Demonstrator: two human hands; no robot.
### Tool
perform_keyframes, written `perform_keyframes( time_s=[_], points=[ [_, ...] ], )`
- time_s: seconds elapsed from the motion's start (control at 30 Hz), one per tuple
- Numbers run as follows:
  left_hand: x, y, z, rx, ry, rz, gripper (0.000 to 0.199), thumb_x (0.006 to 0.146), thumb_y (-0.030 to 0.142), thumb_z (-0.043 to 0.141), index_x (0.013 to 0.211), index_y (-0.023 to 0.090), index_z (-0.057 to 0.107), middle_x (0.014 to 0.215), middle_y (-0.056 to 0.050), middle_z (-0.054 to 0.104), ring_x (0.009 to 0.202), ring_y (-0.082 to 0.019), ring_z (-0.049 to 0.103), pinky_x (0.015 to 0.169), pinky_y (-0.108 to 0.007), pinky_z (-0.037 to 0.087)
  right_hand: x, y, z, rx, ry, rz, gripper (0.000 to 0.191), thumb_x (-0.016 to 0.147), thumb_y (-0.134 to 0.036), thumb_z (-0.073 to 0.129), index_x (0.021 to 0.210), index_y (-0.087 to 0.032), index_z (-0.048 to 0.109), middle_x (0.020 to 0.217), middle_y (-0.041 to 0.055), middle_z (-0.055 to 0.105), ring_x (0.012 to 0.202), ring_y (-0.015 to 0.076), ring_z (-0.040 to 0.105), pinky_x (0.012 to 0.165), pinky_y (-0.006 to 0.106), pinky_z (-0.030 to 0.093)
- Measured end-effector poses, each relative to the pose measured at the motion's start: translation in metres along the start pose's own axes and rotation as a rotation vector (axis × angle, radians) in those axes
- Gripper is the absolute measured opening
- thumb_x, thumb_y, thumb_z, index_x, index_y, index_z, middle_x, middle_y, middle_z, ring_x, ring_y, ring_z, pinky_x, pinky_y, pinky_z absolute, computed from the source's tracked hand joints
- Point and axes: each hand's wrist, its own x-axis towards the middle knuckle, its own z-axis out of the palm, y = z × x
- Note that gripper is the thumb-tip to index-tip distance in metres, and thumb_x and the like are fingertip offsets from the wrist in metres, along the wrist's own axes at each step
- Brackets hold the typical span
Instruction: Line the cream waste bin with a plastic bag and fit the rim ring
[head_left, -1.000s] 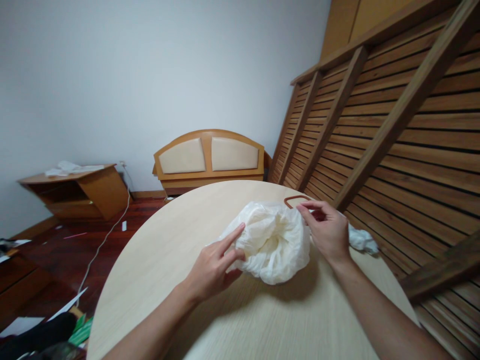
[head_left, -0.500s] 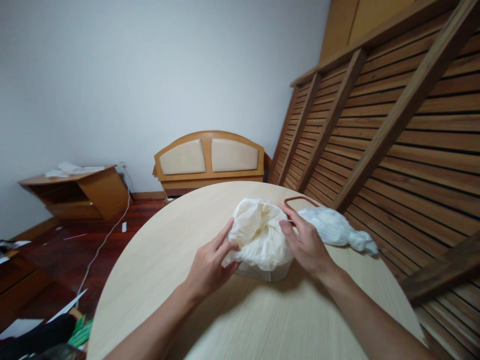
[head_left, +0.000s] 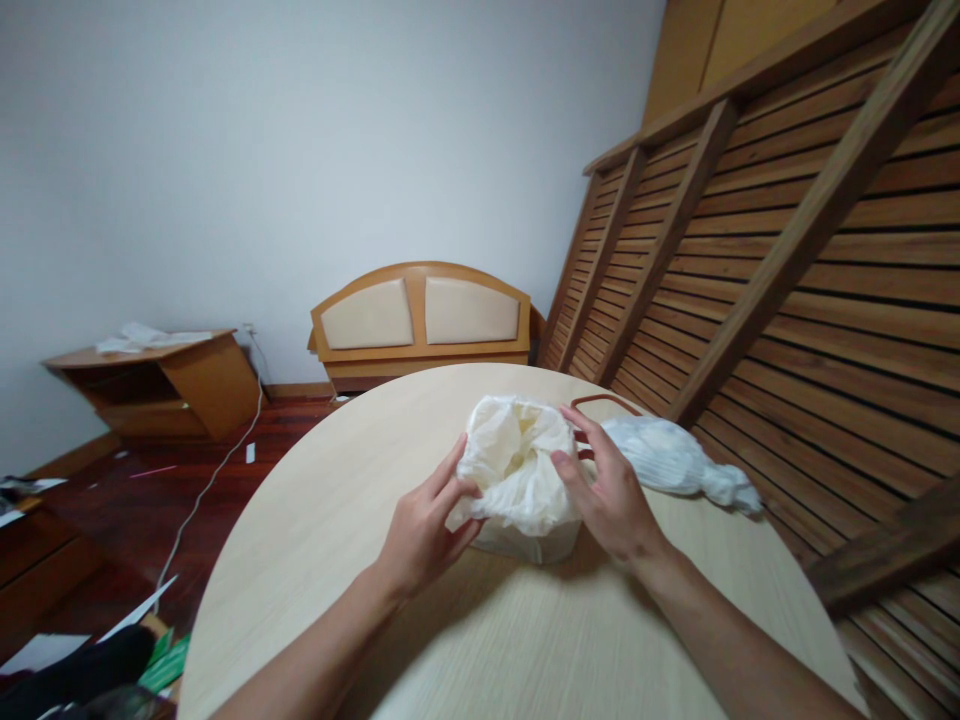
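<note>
A thin white plastic bag [head_left: 517, 490] lines a translucent container [head_left: 536, 547], folded over its rim with the mouth facing up. At the left side of the rim, my left hand [head_left: 427, 525] pinches the bag's edge between thumb and fingers. My right hand [head_left: 611, 490] grips the opposite side, index finger along the far edge and thumb on the near part of the plastic. The container's lower wall shows beneath the overhanging plastic; its bottom inside is hidden by folds.
A knotted whitish bundle [head_left: 675, 460] and a brown loop-shaped handle [head_left: 607, 400] lie right of the container on the round table [head_left: 315, 540]. Slatted wooden panels [head_left: 750, 300] lean close on the right. A headboard [head_left: 420, 315] stands behind the table.
My right thumb and fingers have shifted slightly along the bag's right edge. My left hand keeps its hold, and the container stays in place.
</note>
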Motion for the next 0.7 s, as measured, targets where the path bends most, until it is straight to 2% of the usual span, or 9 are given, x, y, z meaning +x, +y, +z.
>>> perform_keyframes(
  time_s=[0.1, 0.2, 0.3, 0.4, 0.5, 0.6, 0.7],
  points=[
    [0.002, 0.004, -0.005, -0.02, -0.041, 0.04, 0.015, 0.084, 0.023, 0.064, 0.098, 0.022, 0.059, 0.158, -0.021, 0.04, 0.13, -0.03, 0.061, 0.093, -0.036, 0.059, -0.001, -0.002, 0.005, 0.008, 0.016, 0.054, 0.049, 0.093, -0.041, 0.059, 0.138, -0.021, 0.056, 0.137, 0.014, 0.063, 0.12, 0.0292, 0.063, 0.095, 0.045, 0.055],
    [0.002, 0.007, -0.01, -0.072, -0.068, 0.072, 0.028, 0.083, 0.035, 0.064, 0.107, 0.021, 0.058, 0.159, -0.023, 0.038, 0.135, -0.034, 0.055, 0.097, -0.042, 0.057, -0.001, 0.0, 0.007, 0.025, 0.059, 0.048, 0.043, 0.093, -0.035, 0.06, 0.133, -0.021, 0.061, 0.134, 0.0132, 0.066, 0.12, 0.0282, 0.064, 0.098, 0.044, 0.054],
    [0.0, 0.007, -0.01, -0.146, -0.027, 0.039, 0.036, 0.089, 0.039, 0.057, 0.12, 0.02, 0.054, 0.155, -0.022, 0.045, 0.139, -0.033, 0.051, 0.102, -0.046, 0.053, 0.0, -0.001, 0.006, 0.052, 0.073, 0.039, 0.038, 0.093, -0.031, 0.059, 0.129, -0.022, 0.066, 0.132, 0.0115, 0.068, 0.121, 0.0275, 0.064, 0.097, 0.043, 0.055],
    [0.0, 0.004, -0.01, -0.278, 0.092, -0.135, 0.036, 0.1, 0.035, 0.045, 0.133, 0.021, 0.048, 0.143, -0.018, 0.059, 0.128, -0.027, 0.061, 0.095, -0.042, 0.057, 0.001, -0.008, 0.004, 0.058, 0.061, -0.008, 0.035, 0.092, -0.026, 0.058, 0.125, -0.025, 0.07, 0.126, 0.0087, 0.071, 0.118, 0.0261, 0.066, 0.1, 0.043, 0.055],
    [0.005, 0.001, -0.014, -0.362, 0.191, -0.289, 0.035, 0.103, 0.035, 0.044, 0.135, 0.023, 0.05, 0.138, -0.014, 0.061, 0.117, -0.022, 0.065, 0.087, -0.036, 0.059, 0.0, -0.017, 0.003, 0.06, 0.02, -0.079, 0.036, 0.093, -0.023, 0.057, 0.126, -0.028, 0.071, 0.121, 0.006, 0.073, 0.112, 0.0239, 0.069, 0.101, 0.042, 0.055],
    [0.011, -0.001, -0.021, -0.388, 0.196, -0.314, 0.035, 0.102, 0.036, 0.049, 0.133, 0.023, 0.057, 0.133, -0.013, 0.063, 0.108, -0.02, 0.067, 0.081, -0.031, 0.059, -0.003, -0.022, 0.004, 0.047, 0.015, -0.127, 0.038, 0.093, -0.021, 0.058, 0.127, -0.03, 0.07, 0.116, 0.0061, 0.071, 0.108, 0.0224, 0.069, 0.096, 0.038, 0.057],
    [0.015, -0.001, -0.024, -0.414, 0.155, -0.262, 0.028, 0.1, 0.035, 0.052, 0.12, 0.022, 0.067, 0.12, -0.011, 0.069, 0.102, -0.018, 0.068, 0.077, -0.027, 0.059, -0.006, -0.023, 0.005, 0.036, 0.011, -0.155, 0.039, 0.093, -0.02, 0.059, 0.129, -0.031, 0.069, 0.112, 0.0064, 0.069, 0.103, 0.021, 0.069, 0.091, 0.036, 0.059]
  ],
)
